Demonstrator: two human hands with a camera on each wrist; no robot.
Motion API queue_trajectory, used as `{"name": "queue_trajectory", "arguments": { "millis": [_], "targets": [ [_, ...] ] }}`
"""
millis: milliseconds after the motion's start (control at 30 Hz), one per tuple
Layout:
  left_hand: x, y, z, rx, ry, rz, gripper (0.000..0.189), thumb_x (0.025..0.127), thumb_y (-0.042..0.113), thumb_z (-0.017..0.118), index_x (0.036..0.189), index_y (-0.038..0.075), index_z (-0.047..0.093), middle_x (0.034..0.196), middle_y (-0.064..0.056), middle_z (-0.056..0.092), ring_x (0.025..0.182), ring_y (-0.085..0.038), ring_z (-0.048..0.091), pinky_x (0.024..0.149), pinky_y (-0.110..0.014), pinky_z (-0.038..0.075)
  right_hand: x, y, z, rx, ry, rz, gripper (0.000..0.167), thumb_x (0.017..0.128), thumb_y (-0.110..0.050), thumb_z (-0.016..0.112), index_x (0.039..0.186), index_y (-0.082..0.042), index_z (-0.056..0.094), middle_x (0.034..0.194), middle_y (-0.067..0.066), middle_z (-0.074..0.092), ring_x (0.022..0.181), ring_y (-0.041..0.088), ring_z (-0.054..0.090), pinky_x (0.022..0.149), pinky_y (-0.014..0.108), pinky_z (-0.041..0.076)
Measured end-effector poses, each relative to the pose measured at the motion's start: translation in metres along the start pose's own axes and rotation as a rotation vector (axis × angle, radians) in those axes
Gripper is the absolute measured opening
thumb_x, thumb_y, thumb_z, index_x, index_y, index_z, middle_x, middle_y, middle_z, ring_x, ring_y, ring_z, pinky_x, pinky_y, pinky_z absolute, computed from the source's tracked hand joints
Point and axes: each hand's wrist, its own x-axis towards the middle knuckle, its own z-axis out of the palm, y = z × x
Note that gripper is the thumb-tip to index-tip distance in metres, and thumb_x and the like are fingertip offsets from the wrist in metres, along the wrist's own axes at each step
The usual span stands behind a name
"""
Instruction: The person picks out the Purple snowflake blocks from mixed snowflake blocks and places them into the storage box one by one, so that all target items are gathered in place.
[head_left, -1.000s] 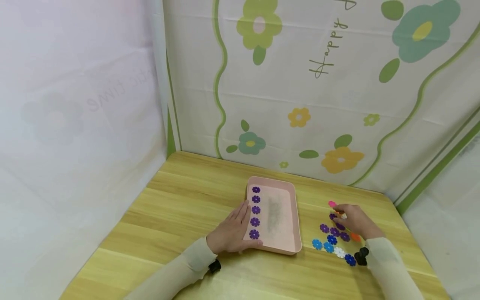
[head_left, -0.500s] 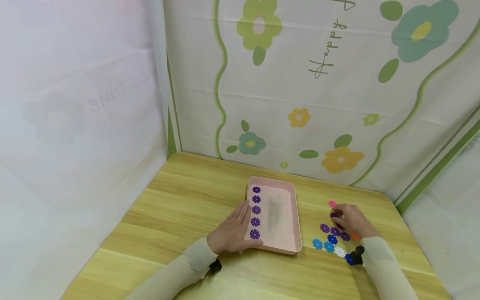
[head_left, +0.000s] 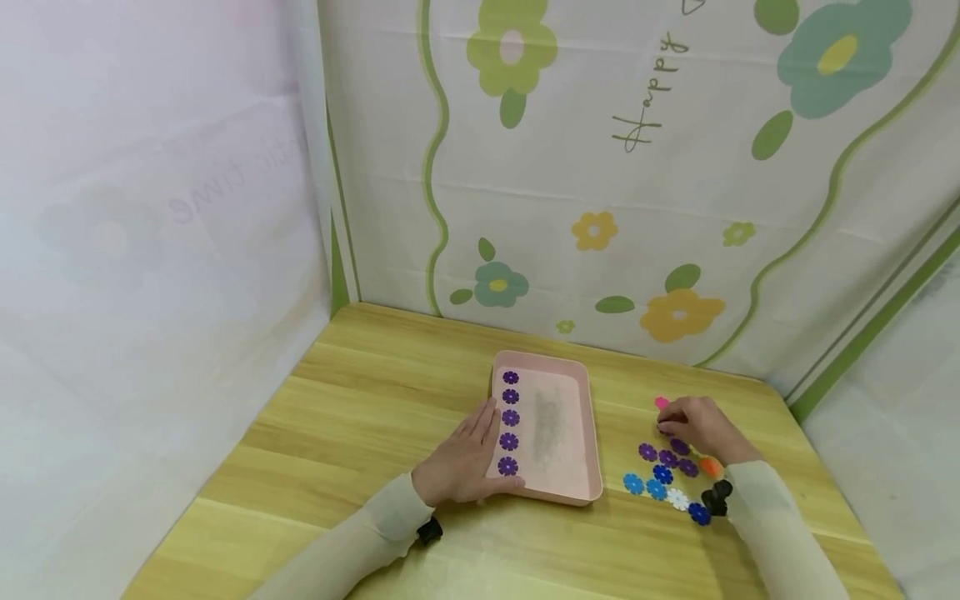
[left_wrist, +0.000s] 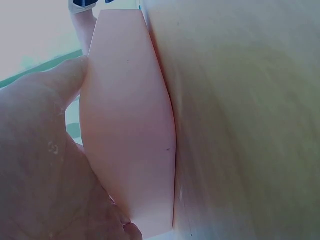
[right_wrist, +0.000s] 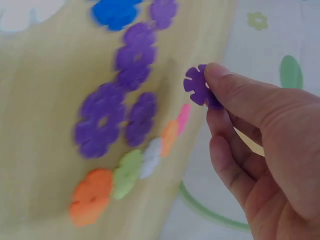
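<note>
My right hand (head_left: 700, 425) pinches a purple flower-shaped plastic disc (right_wrist: 196, 85) between thumb and fingertips, lifted off the table in the right wrist view. Below it lie several more flower discs, such as a purple disc (right_wrist: 101, 120), an orange disc (right_wrist: 91, 197) and a blue disc (head_left: 662, 474). My left hand (head_left: 460, 458) rests against the near-left corner of a pink tray (head_left: 589, 433), its fingers straight along the left side and the thumb over the front rim. Inside the tray, a column of several purple discs (head_left: 509, 442) runs along the left wall.
The wooden table (head_left: 360, 400) meets a flower-printed cloth (head_left: 525, 192) at the back, with white cloth (head_left: 187, 333) on the left. A pink disc (head_left: 662, 402) lies beyond my right hand. White (head_left: 678, 499) and light blue discs (head_left: 633, 484) lie at the pile's near side.
My right hand has risen slightly from the pile with a purple disc, uncovering more of the discs below. My left hand and the tray stay in place.
</note>
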Motion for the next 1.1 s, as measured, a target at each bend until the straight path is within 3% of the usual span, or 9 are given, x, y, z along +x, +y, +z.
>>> {"name": "queue_trajectory", "arguments": {
  "millis": [233, 433, 633, 800, 1100],
  "targets": [
    [-0.001, -0.003, 0.002, 0.013, 0.011, 0.016, 0.115, 0.098, 0.078, 0.047, 0.167, -0.006, 0.009, 0.178, -0.023, -0.001, 0.167, -0.036, 0.008, 0.134, -0.05, 0.021, 0.017, -0.024, -0.016, 0.082, -0.026, -0.042, 0.017, 0.102, -0.009, 0.069, 0.111, -0.002, 0.081, 0.097, 0.006, 0.082, 0.085, 0.023, 0.077, 0.071, 0.033, 0.064],
    [-0.001, -0.004, 0.001, 0.009, 0.018, 0.015, 0.115, 0.098, 0.077, 0.049, 0.167, -0.006, 0.01, 0.177, -0.024, 0.0, 0.167, -0.036, 0.008, 0.134, -0.051, 0.022, 0.039, -0.052, -0.02, 0.062, -0.069, -0.085, 0.019, 0.104, -0.012, 0.067, 0.115, -0.007, 0.082, 0.102, 0.005, 0.082, 0.088, 0.015, 0.077, 0.077, 0.036, 0.065],
    [-0.002, -0.002, -0.001, 0.011, 0.011, 0.008, 0.114, 0.098, 0.078, 0.047, 0.167, -0.005, 0.011, 0.178, -0.023, 0.0, 0.167, -0.035, 0.007, 0.134, -0.05, 0.021, 0.06, -0.079, -0.019, 0.098, -0.103, -0.148, 0.019, 0.104, -0.009, 0.067, 0.115, -0.007, 0.082, 0.104, 0.005, 0.082, 0.088, 0.013, 0.076, 0.077, 0.032, 0.064],
    [0.001, -0.006, 0.008, 0.008, 0.029, 0.024, 0.117, 0.097, 0.082, 0.044, 0.167, -0.004, 0.008, 0.178, -0.022, -0.005, 0.167, -0.035, 0.004, 0.135, -0.05, 0.019, 0.075, -0.103, -0.017, 0.104, -0.112, -0.18, 0.02, 0.104, -0.008, 0.065, 0.116, -0.007, 0.081, 0.104, 0.004, 0.082, 0.09, 0.016, 0.077, 0.079, 0.031, 0.064],
    [0.002, -0.005, 0.01, -0.015, 0.014, 0.01, 0.116, 0.097, 0.079, 0.048, 0.168, -0.003, 0.007, 0.178, -0.02, -0.007, 0.167, -0.034, 0.001, 0.135, -0.051, 0.016, 0.115, -0.133, -0.006, 0.081, -0.123, -0.157, 0.017, 0.102, -0.006, 0.069, 0.111, -0.006, 0.083, 0.102, 0.008, 0.083, 0.091, 0.017, 0.078, 0.081, 0.036, 0.065]
  ]
}}
